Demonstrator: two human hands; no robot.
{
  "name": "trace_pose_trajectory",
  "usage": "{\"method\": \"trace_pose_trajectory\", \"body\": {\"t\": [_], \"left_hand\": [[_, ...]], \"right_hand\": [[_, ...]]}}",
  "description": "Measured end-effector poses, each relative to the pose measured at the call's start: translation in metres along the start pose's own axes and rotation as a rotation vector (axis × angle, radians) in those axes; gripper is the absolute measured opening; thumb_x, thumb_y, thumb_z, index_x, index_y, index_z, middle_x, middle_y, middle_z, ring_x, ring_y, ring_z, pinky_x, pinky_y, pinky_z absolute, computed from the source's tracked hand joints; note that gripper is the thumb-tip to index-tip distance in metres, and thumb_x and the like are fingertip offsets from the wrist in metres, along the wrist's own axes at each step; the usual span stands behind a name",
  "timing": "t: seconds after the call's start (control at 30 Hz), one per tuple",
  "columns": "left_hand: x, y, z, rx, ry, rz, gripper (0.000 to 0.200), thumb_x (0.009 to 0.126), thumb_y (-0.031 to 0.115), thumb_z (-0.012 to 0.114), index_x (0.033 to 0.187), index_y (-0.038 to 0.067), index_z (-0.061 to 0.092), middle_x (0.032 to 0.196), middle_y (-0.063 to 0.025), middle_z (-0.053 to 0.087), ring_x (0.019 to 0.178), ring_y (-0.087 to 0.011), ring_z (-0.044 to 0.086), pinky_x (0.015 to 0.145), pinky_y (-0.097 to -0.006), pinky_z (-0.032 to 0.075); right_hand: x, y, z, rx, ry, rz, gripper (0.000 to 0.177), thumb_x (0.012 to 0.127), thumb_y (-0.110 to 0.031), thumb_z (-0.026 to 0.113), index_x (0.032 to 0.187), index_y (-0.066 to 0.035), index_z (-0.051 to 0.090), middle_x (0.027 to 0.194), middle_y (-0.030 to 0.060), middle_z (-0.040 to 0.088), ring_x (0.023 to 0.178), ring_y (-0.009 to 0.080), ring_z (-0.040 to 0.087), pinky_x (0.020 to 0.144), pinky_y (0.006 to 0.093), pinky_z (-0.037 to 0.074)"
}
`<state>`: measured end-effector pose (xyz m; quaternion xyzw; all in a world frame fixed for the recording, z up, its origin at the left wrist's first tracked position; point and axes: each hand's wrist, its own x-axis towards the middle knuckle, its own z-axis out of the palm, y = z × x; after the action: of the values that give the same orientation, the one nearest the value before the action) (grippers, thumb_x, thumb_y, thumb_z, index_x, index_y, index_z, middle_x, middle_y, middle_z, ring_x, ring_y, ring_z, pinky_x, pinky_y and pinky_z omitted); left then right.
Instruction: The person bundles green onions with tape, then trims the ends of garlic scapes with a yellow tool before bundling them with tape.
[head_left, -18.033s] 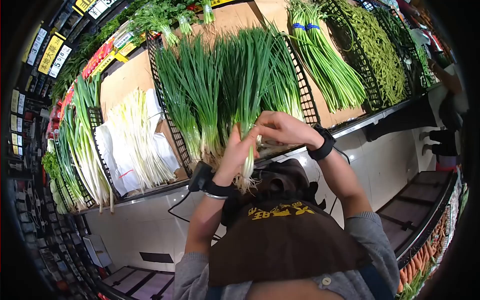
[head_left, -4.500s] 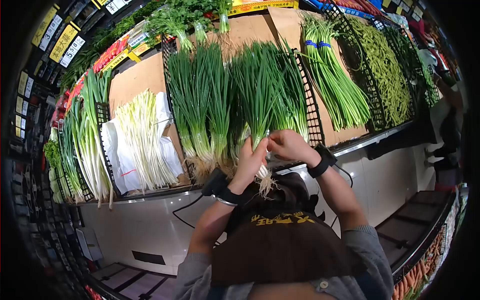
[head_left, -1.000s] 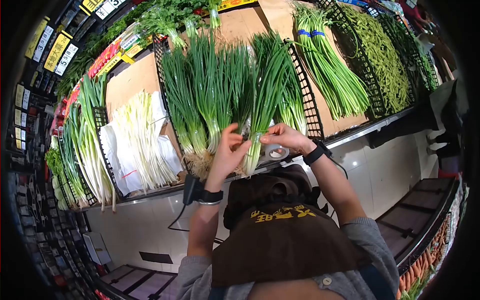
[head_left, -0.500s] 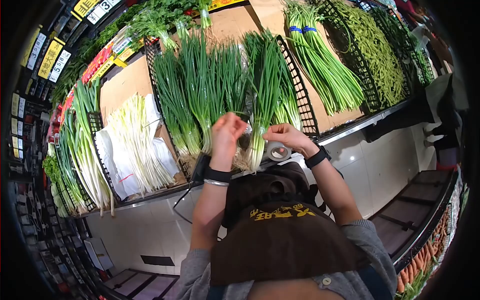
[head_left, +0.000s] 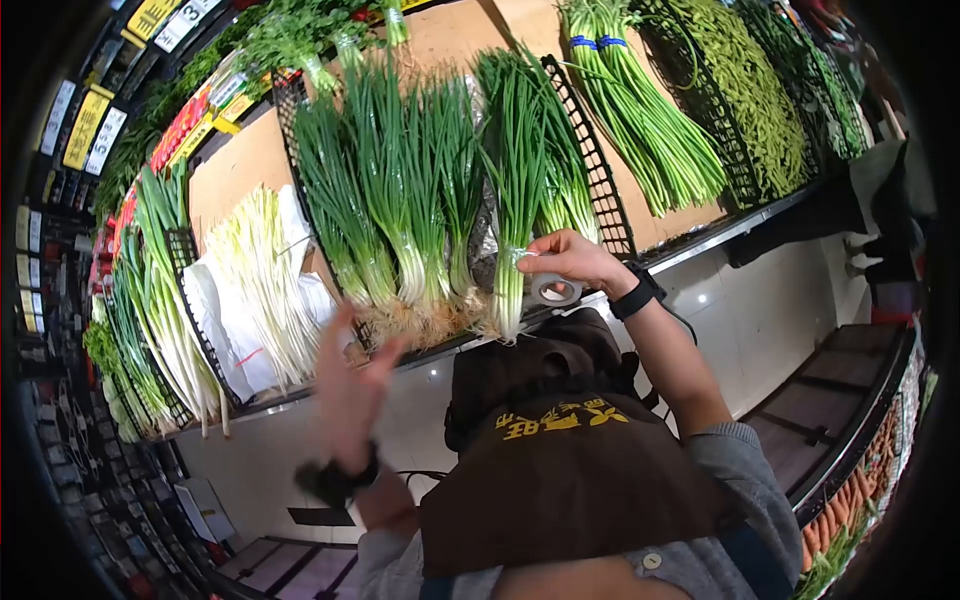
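A bunch of green onions [head_left: 518,190] lies with its white root ends toward me, a shiny clear band around its stalks. My right hand [head_left: 572,262] is closed, its fingertips touching that bunch at the band. A roll of clear tape [head_left: 556,290] sits under the same hand, apparently held in its curled fingers. My left hand [head_left: 352,385] is off to the left, over the display edge and blurred by motion; its thumb and fingers look apart, with nothing visible in them. Several more green onion bunches [head_left: 400,190] lie left of the bunch I touch.
Black plastic crate sides [head_left: 590,150] divide the display. Garlic scapes with blue bands [head_left: 650,120] and green beans [head_left: 745,95] lie right; pale yellow chives [head_left: 265,270] and leeks [head_left: 165,290] lie left. A metal edge [head_left: 740,235] runs along the front. Carrots [head_left: 845,520] are at lower right.
My left hand has moved from beside the bunch down and to the left. My right hand stays by the bunch, its fingertips now at the band, with the tape roll still beneath.
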<state>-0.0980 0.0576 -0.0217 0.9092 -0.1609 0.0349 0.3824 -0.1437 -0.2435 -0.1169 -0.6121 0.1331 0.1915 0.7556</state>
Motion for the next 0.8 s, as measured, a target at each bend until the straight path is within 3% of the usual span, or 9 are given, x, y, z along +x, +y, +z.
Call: {"method": "trace_pose_trajectory", "body": {"t": [0.1, 0.2, 0.3, 0.37, 0.47, 0.57, 0.6, 0.67, 0.8], "left_hand": [[0.012, 0.031, 0.09, 0.178, -0.581, 0.069, 0.067, 0.069, 0.057, 0.065, 0.094, -0.004, 0.053, 0.072, -0.0197, 0.062, 0.068, -0.0351, 0.062, 0.062, -0.0423, 0.048], [0.0, 0.017, 0.14, 0.19, -0.446, 0.032, 0.057, 0.079, 0.045, 0.062, 0.097, -0.007, 0.046, 0.067, -0.022, 0.059, 0.068, -0.0365, 0.062, 0.06, -0.0428, 0.048], [0.009, 0.0, 0.128, -0.363, -0.64, -0.105, 0.046, 0.085, 0.036, 0.057, 0.103, -0.005, 0.049, 0.075, -0.0165, 0.061, 0.071, -0.0292, 0.063, 0.062, -0.0393, 0.05], [0.007, 0.002, 0.115, -1.393, -0.846, -0.661, 0.034, 0.089, 0.029, 0.053, 0.107, 0.0, 0.052, 0.085, -0.0093, 0.062, 0.075, -0.022, 0.061, 0.065, -0.0359, 0.051], [-0.018, -0.002, 0.138, -2.097, -0.818, -0.984, 0.033, 0.09, 0.029, 0.051, 0.104, -0.001, 0.053, 0.089, -0.0094, 0.06, 0.078, -0.0193, 0.061, 0.069, -0.0348, 0.052], [-0.004, -0.002, 0.127, -1.805, -1.262, -0.306, 0.03, 0.09, 0.026, 0.052, 0.102, -0.001, 0.053, 0.087, -0.0104, 0.059, 0.078, -0.0197, 0.061, 0.072, -0.0322, 0.051], [0.001, -0.007, 0.123, -1.801, -1.273, -0.31, 0.03, 0.09, 0.026, 0.052, 0.102, -0.001, 0.053, 0.087, -0.0104, 0.059, 0.078, -0.0197, 0.061, 0.072, -0.0322, 0.051], [0.016, -0.021, 0.117, -0.754, -0.932, -0.278, 0.038, 0.092, 0.037, 0.048, 0.099, -0.001, 0.052, 0.08, -0.0027, 0.055, 0.073, -0.0114, 0.053, 0.065, -0.0253, 0.045], [0.018, 0.0, 0.134, -0.726, -0.71, -0.129, 0.031, 0.091, 0.018, 0.053, 0.113, 0.003, 0.037, 0.085, -0.0014, 0.054, 0.078, -0.0065, 0.053, 0.068, -0.0208, 0.045]], "right_hand": [[0.01, -0.001, 0.015, 0.014, -0.014, -0.04, 0.02, 0.082, -0.022, 0.066, 0.077, -0.002, 0.063, 0.057, -0.0025, 0.055, 0.039, 0.0024, 0.046, 0.036, 0.016, 0.033], [0.004, -0.014, 0.017, -0.065, 0.028, -0.021, 0.021, 0.083, -0.022, 0.065, 0.081, -0.001, 0.063, 0.063, -0.0009, 0.058, 0.044, 0.0021, 0.049, 0.038, 0.0163, 0.036], [-0.007, -0.019, 0.003, 0.13, -0.132, -0.118, 0.027, 0.085, -0.024, 0.062, 0.089, 0.002, 0.06, 0.073, 0.0021, 0.061, 0.048, 0.0029, 0.051, 0.043, 0.0151, 0.043], [0.006, -0.001, -0.001, 0.154, -0.184, -0.144, 0.026, 0.086, -0.024, 0.061, 0.087, 0.001, 0.06, 0.073, 0.0009, 0.061, 0.051, 0.0024, 0.052, 0.043, 0.0144, 0.043], [0.022, 0.026, -0.008, 0.322, -0.321, -0.123, 0.031, 0.083, -0.026, 0.064, 0.098, 0.001, 0.061, 0.082, 0.0018, 0.062, 0.062, 0.0027, 0.054, 0.052, 0.0163, 0.043], [0.026, 0.025, 0.01, 0.254, -0.287, -0.183, 0.022, 0.083, -0.025, 0.065, 0.072, -0.006, 0.06, 0.063, -0.0064, 0.054, 0.05, 0.0008, 0.044, 0.046, 0.0187, 0.037], [0.027, 0.026, 0.011, 0.26, -0.279, -0.186, 0.022, 0.083, -0.025, 0.065, 0.072, -0.006, 0.06, 0.063, -0.0064, 0.054, 0.05, 0.0008, 0.044, 0.046, 0.0187, 0.037], [0.03, 0.024, 0.008, -0.085, -0.197, -0.152, 0.03, 0.081, -0.029, 0.067, 0.061, -0.008, 0.059, 0.056, -0.0085, 0.049, 0.049, 0.0003, 0.04, 0.045, 0.0201, 0.035], [0.015, -0.002, 0.039, -1.026, 0.217, -0.37, 0.038, 0.078, -0.037, 0.066, 0.067, -0.001, 0.063, 0.051, 0.0089, 0.051, 0.05, 0.0115, 0.048, 0.05, 0.0292, 0.04]]}}
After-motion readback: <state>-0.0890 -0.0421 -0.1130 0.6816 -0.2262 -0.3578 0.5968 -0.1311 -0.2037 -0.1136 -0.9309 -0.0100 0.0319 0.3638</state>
